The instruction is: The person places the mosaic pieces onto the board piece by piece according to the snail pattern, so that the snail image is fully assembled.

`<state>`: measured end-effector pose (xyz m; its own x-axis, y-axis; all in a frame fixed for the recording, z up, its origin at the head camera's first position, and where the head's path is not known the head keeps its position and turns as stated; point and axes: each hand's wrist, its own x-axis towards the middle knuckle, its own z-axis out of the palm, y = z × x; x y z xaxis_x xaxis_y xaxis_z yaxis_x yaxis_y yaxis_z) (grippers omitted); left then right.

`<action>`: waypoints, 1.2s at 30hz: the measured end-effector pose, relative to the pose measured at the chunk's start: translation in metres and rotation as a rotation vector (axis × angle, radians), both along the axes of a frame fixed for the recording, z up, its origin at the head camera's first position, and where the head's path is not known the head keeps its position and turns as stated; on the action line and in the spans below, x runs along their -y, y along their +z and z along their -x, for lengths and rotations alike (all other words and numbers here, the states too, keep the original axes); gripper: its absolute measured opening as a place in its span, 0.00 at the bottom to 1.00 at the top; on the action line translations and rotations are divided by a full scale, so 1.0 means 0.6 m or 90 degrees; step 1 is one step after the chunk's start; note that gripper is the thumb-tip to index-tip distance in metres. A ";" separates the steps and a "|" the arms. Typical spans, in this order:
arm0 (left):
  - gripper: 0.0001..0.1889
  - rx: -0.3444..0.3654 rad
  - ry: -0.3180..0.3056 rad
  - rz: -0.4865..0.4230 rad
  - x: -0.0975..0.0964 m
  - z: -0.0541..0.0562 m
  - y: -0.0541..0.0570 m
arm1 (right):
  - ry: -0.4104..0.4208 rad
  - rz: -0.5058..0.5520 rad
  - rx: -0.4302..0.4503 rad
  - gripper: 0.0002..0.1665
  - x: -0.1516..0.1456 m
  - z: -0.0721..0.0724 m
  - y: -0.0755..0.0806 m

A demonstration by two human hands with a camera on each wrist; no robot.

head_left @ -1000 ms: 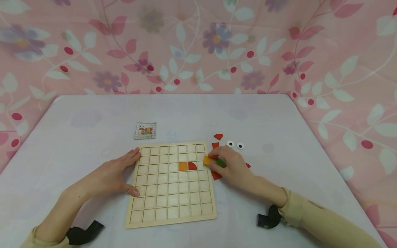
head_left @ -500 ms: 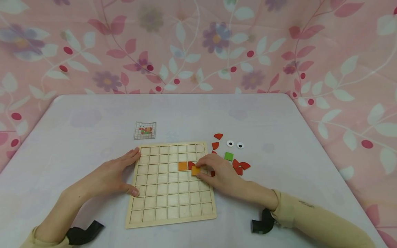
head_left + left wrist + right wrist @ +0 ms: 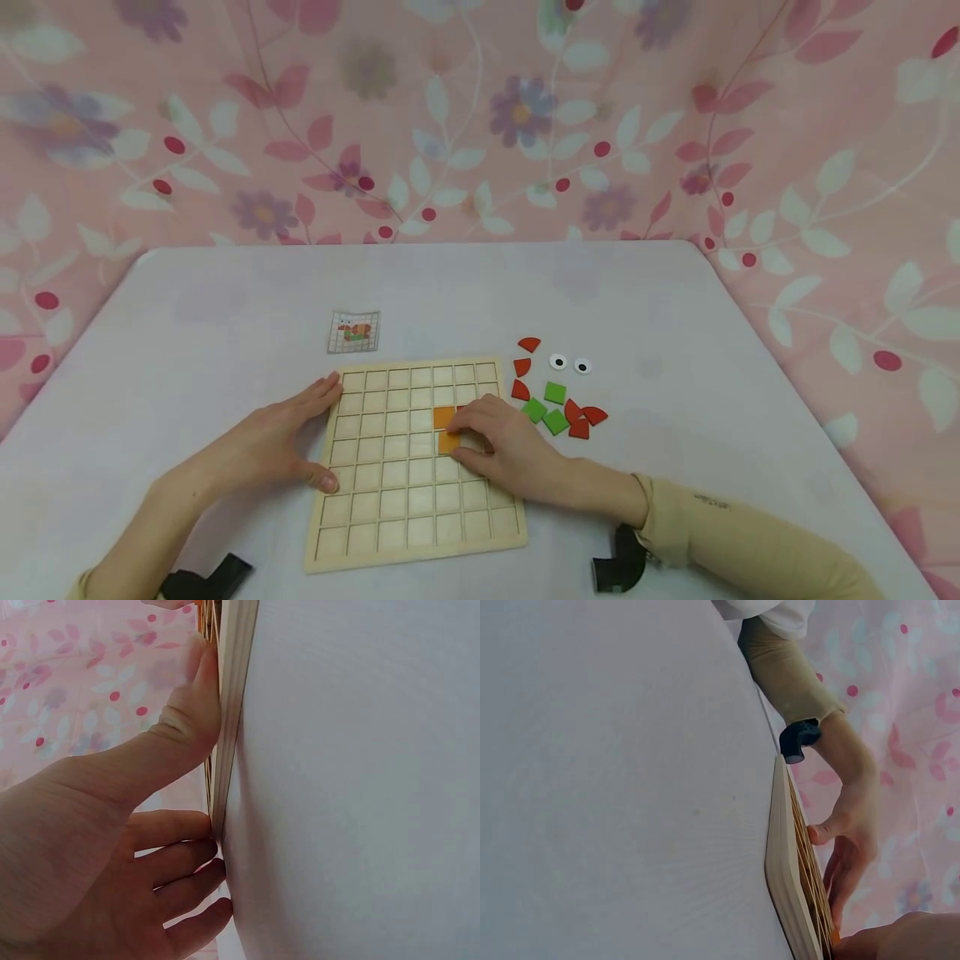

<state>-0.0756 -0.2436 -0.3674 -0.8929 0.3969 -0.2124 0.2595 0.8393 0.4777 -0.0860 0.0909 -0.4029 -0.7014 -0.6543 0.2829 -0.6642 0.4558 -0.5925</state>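
Observation:
A light wooden grid board (image 3: 375, 500) lies on the table. My left hand (image 3: 273, 437) rests at its left edge, fingers spread along the side and thumb on the rim; the left wrist view shows the fingertips (image 3: 202, 825) against the edge. With thumb and forefinger, my right hand (image 3: 517, 454) pinches an orange square tile (image 3: 447, 443) over a cell of the board. Directly above that cell sits another orange tile (image 3: 443, 417). The red quarter-circle tile beside it is mostly hidden by the right hand.
Right of the board lie green squares (image 3: 556, 422), several red quarter-circle pieces (image 3: 529, 344) and two round eye pieces (image 3: 558, 362). Behind the board is a small pattern card (image 3: 354, 332). A patterned pink cloth (image 3: 480, 125) hangs behind the table.
My right hand has carried the orange square from the board's right edge leftward, to below the other orange tile. The green squares are uncovered. My left hand stays at the board; the head view has shifted slightly.

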 end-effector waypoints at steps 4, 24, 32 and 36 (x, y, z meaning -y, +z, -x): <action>0.68 -0.009 -0.003 0.002 0.001 -0.006 -0.005 | -0.001 -0.009 0.013 0.13 0.006 -0.004 -0.003; 0.75 0.052 -0.039 -0.016 0.006 -0.016 -0.002 | 0.007 0.033 -0.028 0.13 0.004 -0.013 -0.015; 0.76 0.028 -0.039 -0.001 0.006 -0.017 0.001 | 0.018 0.036 -0.032 0.14 0.005 -0.007 -0.011; 0.75 0.005 -0.040 0.014 0.007 -0.016 0.003 | 0.027 0.035 -0.040 0.14 0.005 -0.002 -0.008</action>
<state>-0.0657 -0.2478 -0.3655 -0.8646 0.4474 -0.2288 0.3086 0.8321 0.4609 -0.0849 0.0876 -0.4074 -0.6530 -0.6658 0.3610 -0.7188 0.3945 -0.5725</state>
